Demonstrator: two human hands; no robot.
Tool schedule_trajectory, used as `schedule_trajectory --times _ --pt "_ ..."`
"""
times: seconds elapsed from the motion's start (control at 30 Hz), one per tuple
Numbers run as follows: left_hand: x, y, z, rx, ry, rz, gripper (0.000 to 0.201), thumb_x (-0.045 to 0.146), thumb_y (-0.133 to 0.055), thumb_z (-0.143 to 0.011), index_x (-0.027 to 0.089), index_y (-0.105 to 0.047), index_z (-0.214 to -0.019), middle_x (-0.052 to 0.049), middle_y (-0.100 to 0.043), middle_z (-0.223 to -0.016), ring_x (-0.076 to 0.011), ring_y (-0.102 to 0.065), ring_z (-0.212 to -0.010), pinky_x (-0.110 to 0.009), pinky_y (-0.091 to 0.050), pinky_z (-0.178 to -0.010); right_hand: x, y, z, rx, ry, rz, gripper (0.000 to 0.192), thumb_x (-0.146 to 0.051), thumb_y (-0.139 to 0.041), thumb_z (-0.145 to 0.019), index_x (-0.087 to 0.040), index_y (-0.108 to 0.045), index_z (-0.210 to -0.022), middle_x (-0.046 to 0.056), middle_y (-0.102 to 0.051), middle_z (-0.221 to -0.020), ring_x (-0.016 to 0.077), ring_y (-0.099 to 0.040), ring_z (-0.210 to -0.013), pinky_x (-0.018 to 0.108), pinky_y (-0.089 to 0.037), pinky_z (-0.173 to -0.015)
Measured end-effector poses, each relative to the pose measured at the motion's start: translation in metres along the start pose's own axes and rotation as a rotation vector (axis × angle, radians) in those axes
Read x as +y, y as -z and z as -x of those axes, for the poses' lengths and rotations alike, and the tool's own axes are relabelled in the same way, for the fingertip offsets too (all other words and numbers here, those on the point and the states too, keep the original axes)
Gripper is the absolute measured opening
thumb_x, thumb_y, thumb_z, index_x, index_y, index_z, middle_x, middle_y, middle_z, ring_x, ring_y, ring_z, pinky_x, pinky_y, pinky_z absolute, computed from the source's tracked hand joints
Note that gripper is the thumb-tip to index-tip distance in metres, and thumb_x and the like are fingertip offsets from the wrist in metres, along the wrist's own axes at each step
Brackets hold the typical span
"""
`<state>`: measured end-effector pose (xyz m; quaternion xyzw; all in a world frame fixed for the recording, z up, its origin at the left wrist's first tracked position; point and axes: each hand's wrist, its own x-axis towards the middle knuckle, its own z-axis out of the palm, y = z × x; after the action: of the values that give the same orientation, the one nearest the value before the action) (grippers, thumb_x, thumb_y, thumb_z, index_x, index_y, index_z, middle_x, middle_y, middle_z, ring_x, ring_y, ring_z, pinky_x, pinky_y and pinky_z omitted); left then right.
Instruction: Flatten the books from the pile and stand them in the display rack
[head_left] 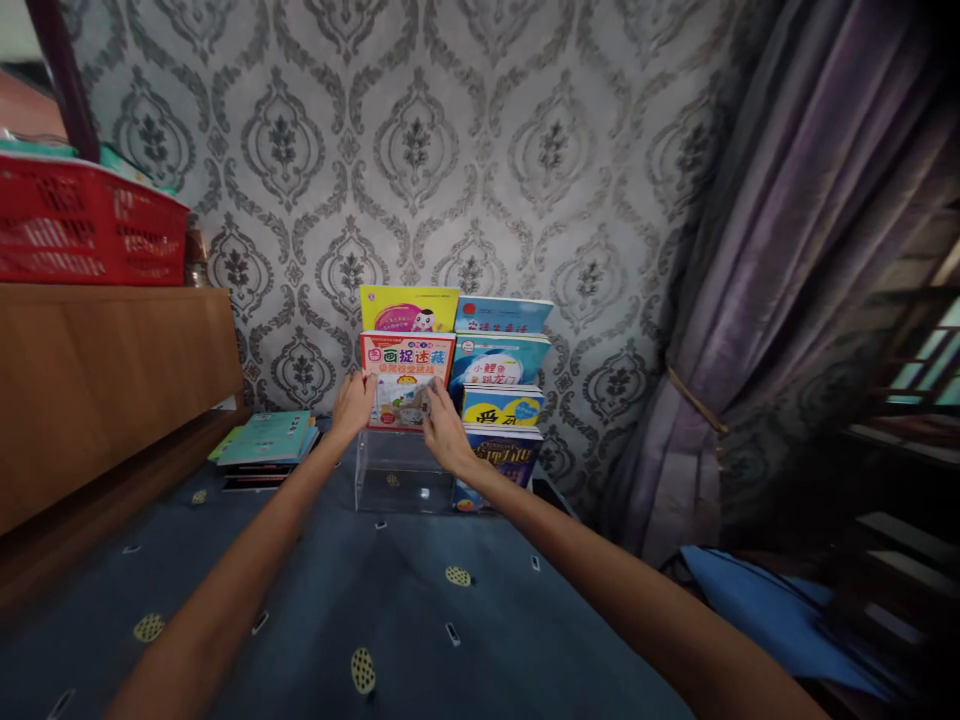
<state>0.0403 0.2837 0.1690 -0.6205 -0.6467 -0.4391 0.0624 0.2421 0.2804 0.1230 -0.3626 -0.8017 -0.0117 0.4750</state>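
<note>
A red-bordered children's picture book (pixel 409 352) stands upright in the left column of a clear plastic tiered book rack (pixel 405 503). My left hand (pixel 355 402) holds the book by its left edge. At its lower right side, my right hand (pixel 444 425) has its fingers closed on the cover and edge. Behind it rises a yellow book (pixel 382 306). The right column holds a light blue book (pixel 510 313), a teal book (pixel 529 350), a yellow-and-blue book (pixel 504 408) and a dark purple book (pixel 510 460). Below the red book, the clear front tier holds no book.
A stack of books (pixel 266 440) lies left of the rack on the dark blue patterned cloth (pixel 405 600). Farther left, a red plastic basket (pixel 90 225) sits on a wooden cabinet (pixel 112 380). A purple curtain (pixel 757 280) hangs at right, near a blue bag (pixel 765 610).
</note>
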Motion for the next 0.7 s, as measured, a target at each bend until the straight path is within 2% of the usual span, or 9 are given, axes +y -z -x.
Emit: schedule_trajectory --times 0.27,0.43,0.53,0.7 --pt "-0.003 -0.001 0.004 -0.001 -0.014 0.006 0.034 0.036 -0.034 -0.101 0.016 -0.060 -0.109 -0.018 -0.068 -0.115 -0.0305 -0.063 -0.115 -0.040 -0.049 -0.095 -0.007 0.005 0.003 0.000 0.001 -0.022 0.066 -0.010 -0.047 -0.088 -0.013 -0.038 -0.153 0.017 -0.026 -0.165 0.0264 -0.023 -0.154 0.048 -0.027 -0.125" --pt "-0.007 -0.002 0.005 -0.001 -0.023 0.014 0.031 0.037 -0.036 -0.101 0.015 -0.057 -0.108 -0.018 -0.068 -0.114 -0.0312 -0.064 -0.113 -0.041 -0.050 -0.093 -0.009 0.007 0.004 0.002 -0.002 -0.015 0.063 -0.009 -0.045 -0.088 -0.009 -0.041 -0.151 0.019 -0.026 -0.165 0.0265 -0.024 -0.154 0.047 -0.028 -0.125" --pt "-0.009 -0.003 0.006 0.006 -0.043 0.028 0.028 0.037 -0.037 -0.101 0.017 -0.056 -0.106 -0.016 -0.068 -0.111 -0.0301 -0.065 -0.111 -0.040 -0.050 -0.092 -0.012 0.008 0.006 0.006 -0.003 -0.022 0.064 -0.008 -0.045 -0.088 -0.012 -0.040 -0.152 0.017 -0.027 -0.165 0.0256 -0.025 -0.153 0.047 -0.029 -0.124" --pt "-0.015 -0.007 0.016 0.025 -0.081 0.038 0.026 0.034 -0.036 -0.101 0.018 -0.054 -0.113 -0.015 -0.068 -0.116 -0.0265 -0.064 -0.114 -0.038 -0.050 -0.096 -0.023 0.003 0.028 -0.034 -0.022 -0.059 0.059 -0.011 -0.044 -0.090 -0.011 -0.045 -0.149 0.018 -0.031 -0.163 0.0267 -0.030 -0.151 0.049 -0.032 -0.123"
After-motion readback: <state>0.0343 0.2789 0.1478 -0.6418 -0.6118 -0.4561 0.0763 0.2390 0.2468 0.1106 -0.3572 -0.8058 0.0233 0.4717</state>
